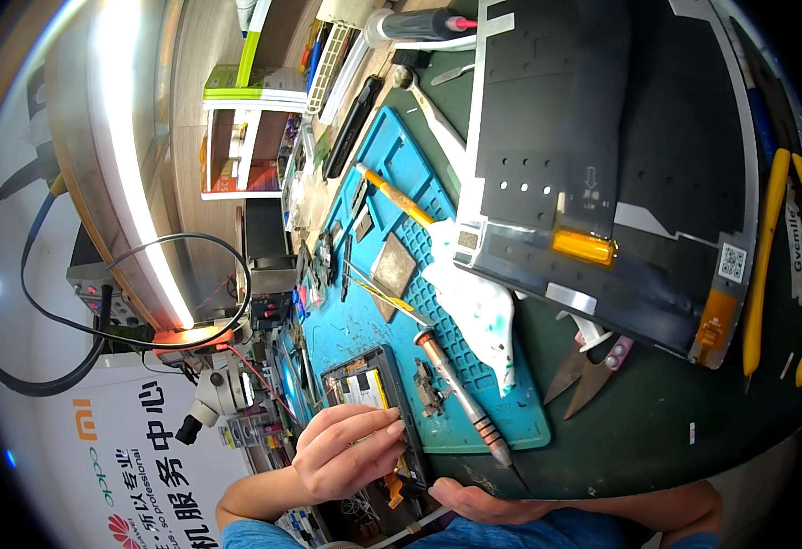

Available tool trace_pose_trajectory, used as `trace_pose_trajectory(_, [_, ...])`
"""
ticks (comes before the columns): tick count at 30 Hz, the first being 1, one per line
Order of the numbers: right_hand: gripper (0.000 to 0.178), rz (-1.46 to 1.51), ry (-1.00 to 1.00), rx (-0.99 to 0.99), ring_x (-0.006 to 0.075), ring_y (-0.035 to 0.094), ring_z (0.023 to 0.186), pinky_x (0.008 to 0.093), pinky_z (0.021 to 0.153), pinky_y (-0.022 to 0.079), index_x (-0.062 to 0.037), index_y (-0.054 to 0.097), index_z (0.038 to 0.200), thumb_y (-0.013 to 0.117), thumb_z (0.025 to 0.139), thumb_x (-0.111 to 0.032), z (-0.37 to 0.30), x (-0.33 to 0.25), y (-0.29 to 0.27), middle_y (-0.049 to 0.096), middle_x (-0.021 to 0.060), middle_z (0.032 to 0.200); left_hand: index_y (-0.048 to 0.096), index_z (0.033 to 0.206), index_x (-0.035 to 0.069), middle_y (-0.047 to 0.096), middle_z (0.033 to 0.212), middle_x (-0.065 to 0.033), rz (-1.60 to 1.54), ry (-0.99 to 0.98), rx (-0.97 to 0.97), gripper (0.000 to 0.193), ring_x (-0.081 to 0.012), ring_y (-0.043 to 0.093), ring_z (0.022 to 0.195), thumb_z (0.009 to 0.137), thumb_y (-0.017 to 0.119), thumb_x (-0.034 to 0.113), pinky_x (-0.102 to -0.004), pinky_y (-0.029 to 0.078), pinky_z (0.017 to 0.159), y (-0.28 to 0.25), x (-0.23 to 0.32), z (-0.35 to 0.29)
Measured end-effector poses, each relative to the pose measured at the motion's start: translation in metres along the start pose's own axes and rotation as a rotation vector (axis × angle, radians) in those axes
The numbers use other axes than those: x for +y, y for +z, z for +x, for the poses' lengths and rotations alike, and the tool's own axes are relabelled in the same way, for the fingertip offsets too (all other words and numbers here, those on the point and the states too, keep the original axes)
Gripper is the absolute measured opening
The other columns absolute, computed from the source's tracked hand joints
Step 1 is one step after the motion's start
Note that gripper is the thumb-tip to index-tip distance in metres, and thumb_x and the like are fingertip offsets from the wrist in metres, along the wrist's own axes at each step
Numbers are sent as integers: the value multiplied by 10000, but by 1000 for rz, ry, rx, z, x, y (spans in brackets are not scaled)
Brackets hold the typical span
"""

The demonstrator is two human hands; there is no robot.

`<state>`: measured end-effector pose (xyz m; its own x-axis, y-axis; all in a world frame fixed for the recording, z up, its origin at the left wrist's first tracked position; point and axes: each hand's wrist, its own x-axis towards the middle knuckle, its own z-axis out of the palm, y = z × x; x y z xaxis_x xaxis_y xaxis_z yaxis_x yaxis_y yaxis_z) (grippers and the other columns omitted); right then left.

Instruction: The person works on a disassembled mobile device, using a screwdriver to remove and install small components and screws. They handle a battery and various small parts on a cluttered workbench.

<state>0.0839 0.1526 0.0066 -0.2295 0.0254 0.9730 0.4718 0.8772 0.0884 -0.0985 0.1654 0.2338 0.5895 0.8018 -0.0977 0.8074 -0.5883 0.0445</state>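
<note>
Opened device (pixel 397 375) lay at the near edge of the blue mat (pixel 534 425), partly under the left hand (pixel 346 453). Its inside was bare, with a pale, yellow-edged battery (pixel 363 388) seated in the dark frame, so the opening-up looked done. A large dark panel (pixel 547 119) lay well apart to the right; I could not tell whether it belonged to this device. Closing the frame was not yet done, and how much work was left inside it could not be judged, since the fingers hid much of it. A screwdriver (pixel 461 395) rested on the mat, held by neither of the 2 hands.

The left forearm came in from the lower left, with the back of the hand up and the bent fingers reaching rightward over the frame. Their tips were gathered close, but I could not tell whether they met or clamped anything. The right hand (pixel 483 503) lay low by the bench edge, pointing left, near an orange ribbon cable (pixel 395 492); its grip could not be told either.
</note>
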Motion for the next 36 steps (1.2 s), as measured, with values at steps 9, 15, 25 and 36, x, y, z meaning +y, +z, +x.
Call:
trace_pose_trajectory(9, [369,30,44,-7,166,466,1519,519,1310,233,-245,770,1305,579,1049,-430,-2,-5,-6,695,-67,1435,764,1104,-19,785,1158,-169,-37,17,64,401,-331,758,983,725,899,-21,-388,614,827,10,-4,-10])
trace_pose_trajectory(15, [363,63,167,-57,171,450,1538,541,1328,197,-266,784,1291,589,1041,-442,-6,-19,-11,705,-77,1431,642,1152,22,790,1211,-206,-191,-73,106,494,-313,752,1021,748,916,-54,-384,615,826,16,-5,-14])
trace_pose_trajectory(25, [257,70,426,-376,123,583,1391,532,1309,149,-292,703,1314,613,1077,-333,23,-17,-54,754,-101,1356,655,1246,-3,795,1149,-125,-313,-19,370,484,-244,768,929,840,918,17,-347,645,739,36,-15,-14])
trace_pose_trajectory(36, [316,20,525,-523,179,654,1174,491,1171,401,-148,820,1184,714,896,-72,99,2,-66,741,1,1256,668,1185,11,735,1003,-96,-419,-2,477,372,-267,741,932,881,869,89,-367,617,734,51,-21,-17])
